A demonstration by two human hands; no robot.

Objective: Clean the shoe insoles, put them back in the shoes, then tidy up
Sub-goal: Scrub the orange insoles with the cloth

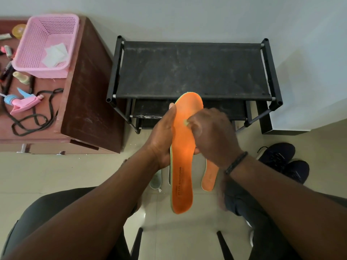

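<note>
Head view: hands [165, 136] on insole [183, 156]

Both forearms are bare, with no sleeves in view. A dark braided bracelet [236, 163] circles the right wrist. Dark trousers [47, 209] cover the legs at the lower edge.

So both my forearms come up from the bottom corners and meet around the middle. My left hand [162, 136] is curled around the edge of what it's gripping, thumb lying straight up along the side. My right hand [212, 132] sits bunched just beside it, fingers curled in and blurred, a dark band around that wrist.
</note>
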